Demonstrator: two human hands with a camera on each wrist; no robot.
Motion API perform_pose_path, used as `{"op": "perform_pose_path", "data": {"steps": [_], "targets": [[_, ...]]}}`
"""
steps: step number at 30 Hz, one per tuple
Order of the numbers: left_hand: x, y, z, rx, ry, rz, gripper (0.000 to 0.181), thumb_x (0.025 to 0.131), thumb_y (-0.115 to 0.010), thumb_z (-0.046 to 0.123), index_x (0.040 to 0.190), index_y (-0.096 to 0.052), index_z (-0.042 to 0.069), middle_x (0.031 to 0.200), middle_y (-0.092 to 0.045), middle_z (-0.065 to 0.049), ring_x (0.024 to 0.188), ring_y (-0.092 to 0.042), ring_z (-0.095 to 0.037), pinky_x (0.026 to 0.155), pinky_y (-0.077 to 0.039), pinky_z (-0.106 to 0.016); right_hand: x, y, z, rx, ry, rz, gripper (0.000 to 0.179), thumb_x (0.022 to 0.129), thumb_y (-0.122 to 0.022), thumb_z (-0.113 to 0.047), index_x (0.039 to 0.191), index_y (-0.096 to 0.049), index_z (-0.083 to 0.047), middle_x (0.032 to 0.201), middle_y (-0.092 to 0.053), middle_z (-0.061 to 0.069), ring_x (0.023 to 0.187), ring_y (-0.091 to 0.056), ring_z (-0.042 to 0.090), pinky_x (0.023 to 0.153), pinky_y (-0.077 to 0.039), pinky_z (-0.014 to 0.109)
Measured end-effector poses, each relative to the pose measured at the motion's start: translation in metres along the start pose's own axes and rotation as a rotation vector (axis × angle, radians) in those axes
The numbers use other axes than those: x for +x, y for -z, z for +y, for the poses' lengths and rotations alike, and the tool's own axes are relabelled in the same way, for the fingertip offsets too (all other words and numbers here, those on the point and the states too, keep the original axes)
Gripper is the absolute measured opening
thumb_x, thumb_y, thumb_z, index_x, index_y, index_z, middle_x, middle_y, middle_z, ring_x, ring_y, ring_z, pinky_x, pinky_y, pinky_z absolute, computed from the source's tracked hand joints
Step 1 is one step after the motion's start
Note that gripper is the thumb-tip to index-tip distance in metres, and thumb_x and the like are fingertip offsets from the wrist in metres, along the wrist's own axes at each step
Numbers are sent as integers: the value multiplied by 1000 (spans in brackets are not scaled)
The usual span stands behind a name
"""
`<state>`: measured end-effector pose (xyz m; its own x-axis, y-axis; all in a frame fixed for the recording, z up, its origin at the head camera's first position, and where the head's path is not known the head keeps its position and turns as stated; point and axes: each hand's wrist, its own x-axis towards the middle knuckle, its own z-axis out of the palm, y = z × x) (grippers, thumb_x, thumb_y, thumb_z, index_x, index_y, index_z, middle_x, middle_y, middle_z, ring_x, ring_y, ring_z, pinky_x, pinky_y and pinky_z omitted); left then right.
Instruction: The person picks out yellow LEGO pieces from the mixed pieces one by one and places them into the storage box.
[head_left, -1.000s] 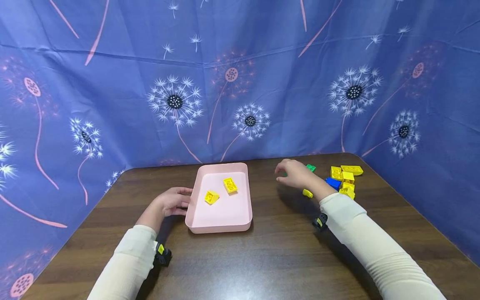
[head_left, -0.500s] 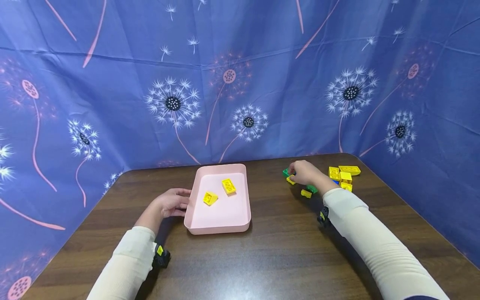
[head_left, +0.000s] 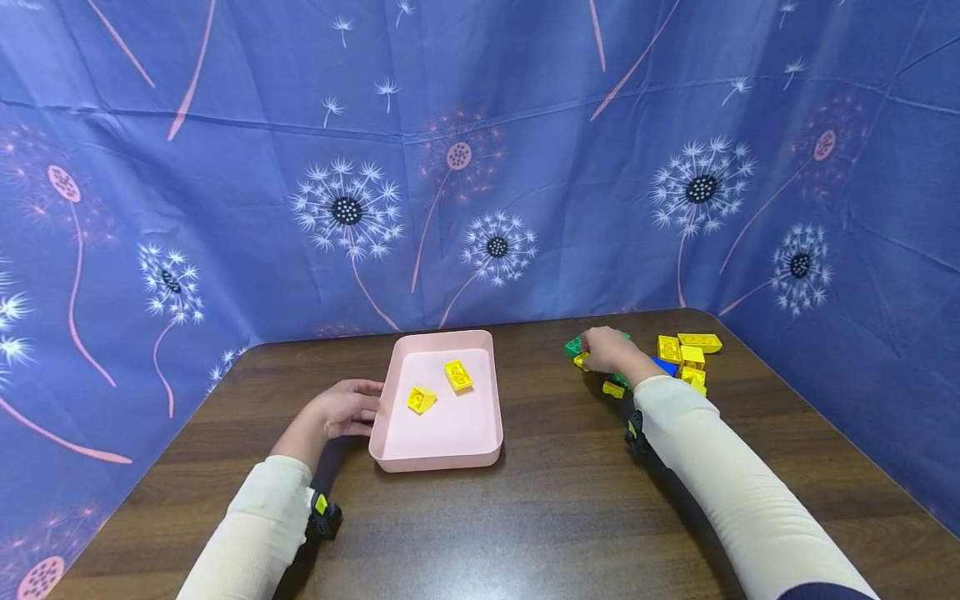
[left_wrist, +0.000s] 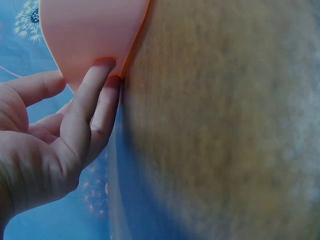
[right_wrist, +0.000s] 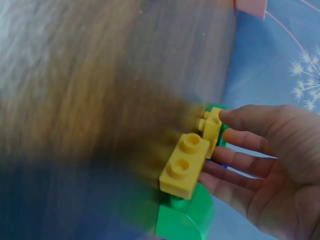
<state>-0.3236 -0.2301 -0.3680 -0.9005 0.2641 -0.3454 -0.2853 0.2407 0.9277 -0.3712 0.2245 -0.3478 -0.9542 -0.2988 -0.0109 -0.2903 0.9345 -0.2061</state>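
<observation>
My left hand rests against the outer left wall of a pink tray, fingers extended. In the left wrist view its fingertips touch the tray's side. Two yellow toy bricks, one sloped and one rectangular, lie in the tray. My right hand pinches a yellow toy brick, thumb on the near side, fingertips at the other edge. Beside it are a green brick, another yellow brick and a rounded green brick. My palm hides part of this group in the head view.
Farther right sits a pile of yellow bricks with a blue brick. The brown wooden table ends at a blue dandelion-print cloth behind and at both sides.
My right hand has moved right and down onto the small brick group, its fingers coming to the yellow brick. My left hand and the tray have stayed in place.
</observation>
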Motion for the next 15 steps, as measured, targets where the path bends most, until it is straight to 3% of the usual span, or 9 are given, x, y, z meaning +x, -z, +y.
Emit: {"op": "perform_pose_path", "data": {"steps": [8,15], "targets": [[0,2,0,6,5,6,58,93,-54,1,146,-29,-6,116,-63,-22,91,-67,-22,80,-56,-44,8,-6,-1,7,-26,18,25,84,-73,-9,102,-64,6,96,-65,17,79,-60,27,71,-51,42],[-1,1,1,4,11,8,58,93,-54,1,145,-30,-6,119,-61,-25,92,-67,-23,79,-57,-44,11,-10,0,10,-27,47,23,82,-74,-8,98,-64,5,95,-65,16,80,-60,27,72,-52,43]]}}
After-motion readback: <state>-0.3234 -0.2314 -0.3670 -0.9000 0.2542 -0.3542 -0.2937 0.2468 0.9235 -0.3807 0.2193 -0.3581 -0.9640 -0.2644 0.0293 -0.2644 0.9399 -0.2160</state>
